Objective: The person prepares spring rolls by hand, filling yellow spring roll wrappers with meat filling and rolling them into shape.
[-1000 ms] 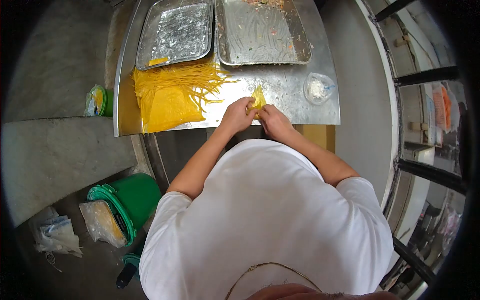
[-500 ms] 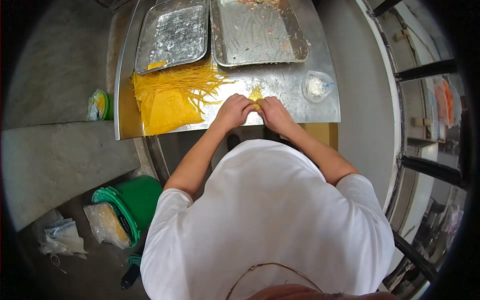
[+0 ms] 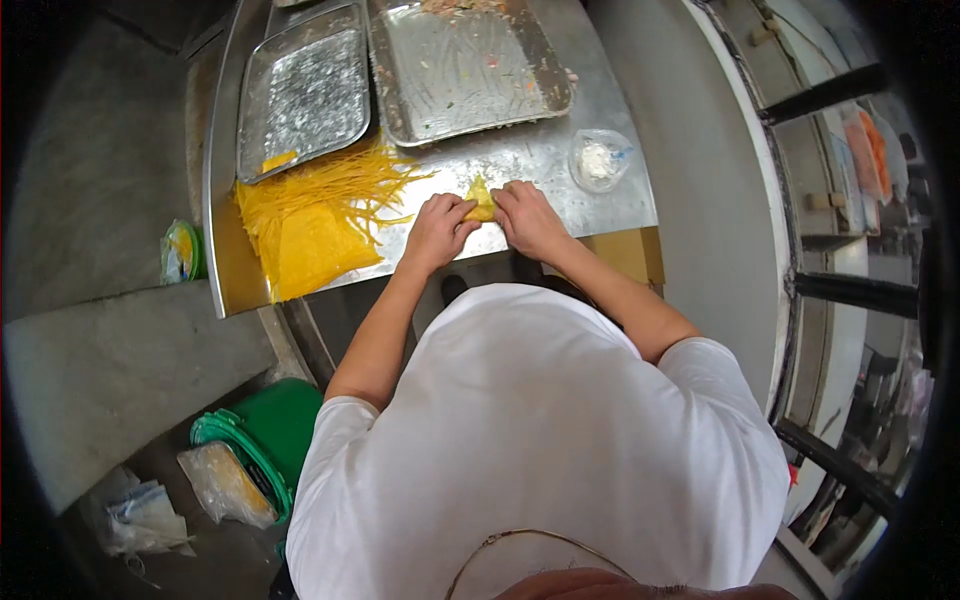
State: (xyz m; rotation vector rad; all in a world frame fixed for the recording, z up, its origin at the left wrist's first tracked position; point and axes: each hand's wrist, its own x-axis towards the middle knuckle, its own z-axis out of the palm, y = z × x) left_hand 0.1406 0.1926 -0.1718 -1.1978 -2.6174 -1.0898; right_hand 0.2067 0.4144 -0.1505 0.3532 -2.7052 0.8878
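Between my two hands lies a small yellow wrapper [image 3: 480, 208], its near part rolled and its pointed tip lying flat on the metal table [image 3: 620, 208]. My left hand [image 3: 438, 232] is closed on the left end of the roll, fingertips pinching it. At the right end, my right hand [image 3: 530, 218] grips it with curled fingers. Any filling inside is hidden. Left of my left hand sits a stack of yellow wrapper sheets [image 3: 312, 248], with thin yellow strips [image 3: 335, 178] spread over its far side.
Two metal trays stand at the back: the left tray [image 3: 310, 85] has a yellow scrap on it, the right tray [image 3: 470, 75] holds chopped filling at its far end. A clear bag of white paste [image 3: 600, 162] sits at right. A green bucket [image 3: 285, 425] stands on the floor.
The view has shifted and tilted, so the table appears further left. My hands have moved slightly apart, and more of the rolled wrapper shows between them.
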